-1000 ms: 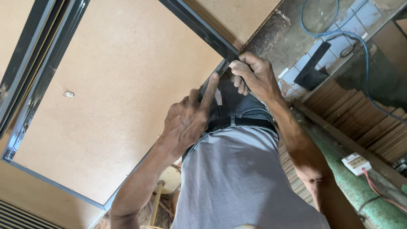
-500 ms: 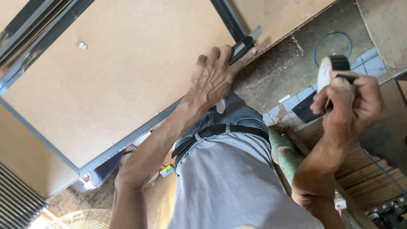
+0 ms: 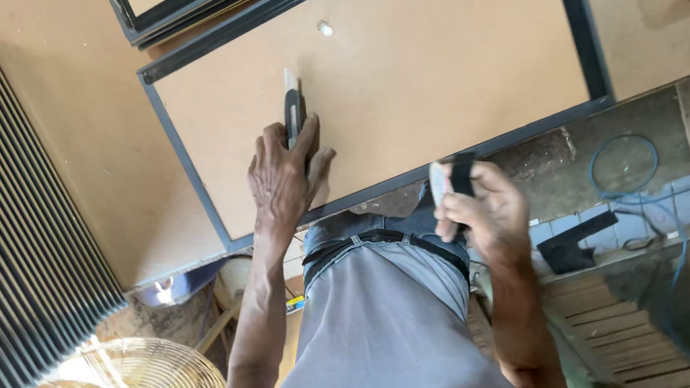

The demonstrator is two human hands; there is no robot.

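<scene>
A stack of dark ribbed strips [image 3: 13, 221] lies at far left, with a wire fan guard [image 3: 134, 372] below it. The brown backing board [image 3: 423, 83], edged by a black frame [image 3: 187, 174], spans the centre. The left hand [image 3: 283, 175] rests on the board, fingers closed around a utility knife [image 3: 292, 109] whose blade points away from the body. The right hand [image 3: 483, 207], just past the frame's near edge, grips a roll of black tape [image 3: 452, 179]. A blue cable [image 3: 634, 167] coils at right.
</scene>
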